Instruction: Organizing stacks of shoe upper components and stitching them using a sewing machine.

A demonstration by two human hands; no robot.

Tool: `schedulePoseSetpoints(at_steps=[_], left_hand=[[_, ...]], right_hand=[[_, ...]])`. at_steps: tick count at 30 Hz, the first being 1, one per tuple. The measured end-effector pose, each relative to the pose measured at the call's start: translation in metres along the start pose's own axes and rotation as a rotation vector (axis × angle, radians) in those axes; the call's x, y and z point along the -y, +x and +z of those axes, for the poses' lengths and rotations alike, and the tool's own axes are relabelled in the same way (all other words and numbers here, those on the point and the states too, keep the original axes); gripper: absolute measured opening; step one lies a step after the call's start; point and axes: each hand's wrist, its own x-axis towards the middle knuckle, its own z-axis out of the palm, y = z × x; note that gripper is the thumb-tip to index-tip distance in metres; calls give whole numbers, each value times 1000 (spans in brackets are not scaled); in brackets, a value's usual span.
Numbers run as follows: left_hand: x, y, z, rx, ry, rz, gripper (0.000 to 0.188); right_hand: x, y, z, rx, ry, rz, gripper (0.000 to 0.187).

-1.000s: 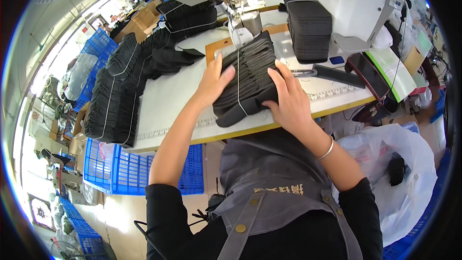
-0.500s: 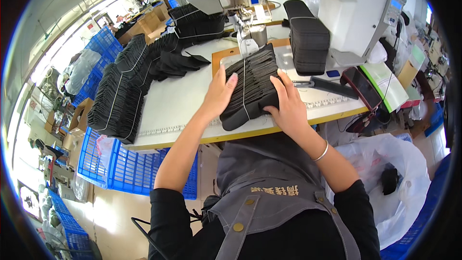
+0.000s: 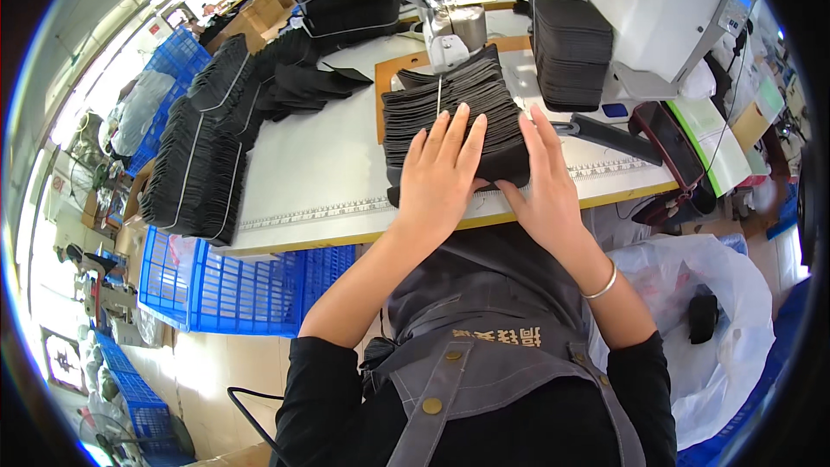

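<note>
A bundle of black fabric pieces (image 3: 454,112), tied with a white cord, lies on the white worktable in front of the sewing machine's head (image 3: 458,30). My left hand (image 3: 439,177) rests flat on the bundle's near left part, fingers stretched out over the layered edges and the cord. My right hand (image 3: 551,182) lies along the bundle's right side, fingers straight and thumb apart at its near edge. My thumbs nearly meet at the front piece. Neither hand is wrapped round anything. Right of my right hand lies a black-handled tool (image 3: 616,138).
Long tied stacks of black pieces (image 3: 190,160) line the table's left, beside loose black pieces (image 3: 307,91). Another stack (image 3: 571,47) stands at back right, near a dark red case (image 3: 673,143). Below are a blue crate (image 3: 251,294) and a white plastic bag (image 3: 666,363).
My left hand has moved from the bundle's left side onto its top. The bundle now lies squarer to me, its layers more level. My right hand has straightened along its side.
</note>
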Motion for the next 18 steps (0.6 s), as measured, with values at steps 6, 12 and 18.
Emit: schedulePoseSetpoints(at_steps=[6,12,18], left_hand=[[5,1,-20,148,-207,10,79],[7,3,-18,161,-202,22,68],[8,0,-9,117,-221,-11,75]], right_hand=[[-13,-20,-19,23,99,20,81],[-9,-16,-18,72,198,-41,80],[-13,-26,-10,61,204,15,74]])
